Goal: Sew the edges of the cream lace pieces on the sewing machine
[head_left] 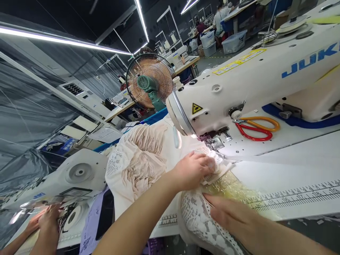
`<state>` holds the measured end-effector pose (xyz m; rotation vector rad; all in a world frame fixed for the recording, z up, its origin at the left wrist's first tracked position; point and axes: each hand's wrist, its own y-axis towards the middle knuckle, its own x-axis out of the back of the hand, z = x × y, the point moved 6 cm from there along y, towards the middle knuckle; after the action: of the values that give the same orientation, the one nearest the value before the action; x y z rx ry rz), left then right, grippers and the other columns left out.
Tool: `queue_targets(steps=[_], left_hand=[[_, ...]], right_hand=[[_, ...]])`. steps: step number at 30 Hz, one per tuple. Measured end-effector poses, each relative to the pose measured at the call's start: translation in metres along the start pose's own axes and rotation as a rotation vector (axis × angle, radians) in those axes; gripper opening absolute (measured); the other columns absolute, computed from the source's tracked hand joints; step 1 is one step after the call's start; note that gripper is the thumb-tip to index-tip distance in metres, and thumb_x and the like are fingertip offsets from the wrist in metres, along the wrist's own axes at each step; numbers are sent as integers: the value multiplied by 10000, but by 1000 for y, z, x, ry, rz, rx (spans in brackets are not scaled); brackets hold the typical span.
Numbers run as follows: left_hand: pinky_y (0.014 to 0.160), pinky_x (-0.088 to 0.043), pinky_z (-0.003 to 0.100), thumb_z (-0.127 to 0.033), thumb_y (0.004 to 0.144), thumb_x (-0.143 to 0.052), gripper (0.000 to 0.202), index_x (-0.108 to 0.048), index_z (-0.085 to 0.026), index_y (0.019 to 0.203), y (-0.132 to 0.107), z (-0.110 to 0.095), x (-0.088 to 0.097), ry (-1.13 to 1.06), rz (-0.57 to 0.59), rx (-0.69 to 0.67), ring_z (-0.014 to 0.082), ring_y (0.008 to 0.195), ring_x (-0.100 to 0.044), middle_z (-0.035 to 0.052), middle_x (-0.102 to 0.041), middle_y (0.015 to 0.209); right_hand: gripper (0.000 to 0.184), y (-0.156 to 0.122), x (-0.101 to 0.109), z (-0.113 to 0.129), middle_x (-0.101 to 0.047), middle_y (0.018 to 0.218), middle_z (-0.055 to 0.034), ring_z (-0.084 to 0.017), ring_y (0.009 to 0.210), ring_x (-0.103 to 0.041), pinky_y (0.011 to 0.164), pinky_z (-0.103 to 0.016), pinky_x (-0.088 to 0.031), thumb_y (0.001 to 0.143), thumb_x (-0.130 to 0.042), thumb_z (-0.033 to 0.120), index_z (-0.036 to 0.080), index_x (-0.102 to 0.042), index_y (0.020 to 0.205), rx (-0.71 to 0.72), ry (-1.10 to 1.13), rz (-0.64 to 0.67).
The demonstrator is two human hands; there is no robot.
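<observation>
My left hand (pixel 195 169) lies on the pale lace fabric (pixel 219 160) just in front of the sewing machine's presser foot (pixel 216 143), its fingers bent and gripping the cloth. Lower and to the right, my right hand (pixel 225 212) is closed on the edge of a lace piece (pixel 199 216) that hangs over the table's front edge; the fingertips are partly hidden under it. The white sewing machine (pixel 212 102) stands over the cloth with its lamp lit. Left of my left hand, a gathered heap of beige lace garments (pixel 143 156) rests on the table.
Scissors with red and orange handles (pixel 256 129) lie beside the needle area. A ruler strip (pixel 297 198) and yellowish tape (pixel 225 186) run along the front. A green fan (pixel 148 83) stands behind. At left, another person's hands (pixel 47 216) work at a second machine (pixel 77 173).
</observation>
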<state>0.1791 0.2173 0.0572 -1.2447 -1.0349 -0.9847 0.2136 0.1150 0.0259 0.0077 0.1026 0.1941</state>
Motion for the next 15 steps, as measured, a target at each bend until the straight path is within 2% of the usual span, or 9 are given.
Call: queue_targets(steps=[2, 3, 6, 8, 10, 12, 15], left_hand=[[1040, -326, 431, -140, 772, -511, 234, -647, -180, 959, -4, -17, -1, -109, -73, -35, 213, 1190, -452, 35, -550, 1248], [1045, -330, 410, -137, 771, -484, 205, -647, -159, 893, -5, -23, -2, -154, -123, -36, 197, 1166, -474, 43, -581, 1202], [976, -402, 353, -133, 770, -408, 202, -609, -128, 751, -8, -35, -5, -224, -305, -30, 177, 1043, -542, 80, -632, 1053], [931, -429, 349, -140, 788, -381, 211, -589, -121, 756, -10, -36, -9, -229, -409, -23, 182, 983, -554, 95, -629, 1010], [920, -430, 354, -149, 817, -362, 217, -575, -122, 789, -11, -33, -14, -213, -470, -19, 183, 958, -550, 100, -621, 1010], [914, -427, 355, -160, 850, -346, 227, -569, -120, 866, -13, -28, -18, -186, -481, -10, 180, 946, -544, 96, -616, 1012], [892, -424, 374, -234, 892, -349, 309, -524, -120, 1119, -12, -23, -24, -121, -432, -14, 188, 940, -531, 88, -604, 1013]], right_hand=[[259, -11, 21, 7, -579, 678, -12, -191, 602, -512, 568, -309, -388, 896, -428, 416, 225, -576, 804, 21, -418, 35], [257, -13, 36, 10, -578, 682, -11, -183, 598, -519, 555, -297, -379, 916, -381, 367, 225, -570, 817, 47, -584, -13], [260, -7, 74, 13, -569, 775, -50, -196, 653, -534, 536, -287, -365, 898, -351, 218, 206, -583, 1016, 194, -1030, -185], [411, 3, 86, 6, -552, 820, -56, -193, 666, -520, 511, -266, -336, 798, -386, 51, 213, -552, 1137, 250, -1256, -188], [535, 12, 91, -3, -546, 850, -52, -194, 711, -513, 516, -254, -322, 701, -382, -56, 235, -573, 1107, 248, -1386, -143], [512, 14, 90, -8, -553, 889, -54, -205, 769, -513, 540, -259, -337, 676, -378, -73, 239, -606, 1011, 249, -1434, -94], [438, 8, 84, -7, -568, 962, -72, -220, 810, -513, 597, -295, -397, 717, -372, -26, 219, -613, 989, 300, -1426, -39]])
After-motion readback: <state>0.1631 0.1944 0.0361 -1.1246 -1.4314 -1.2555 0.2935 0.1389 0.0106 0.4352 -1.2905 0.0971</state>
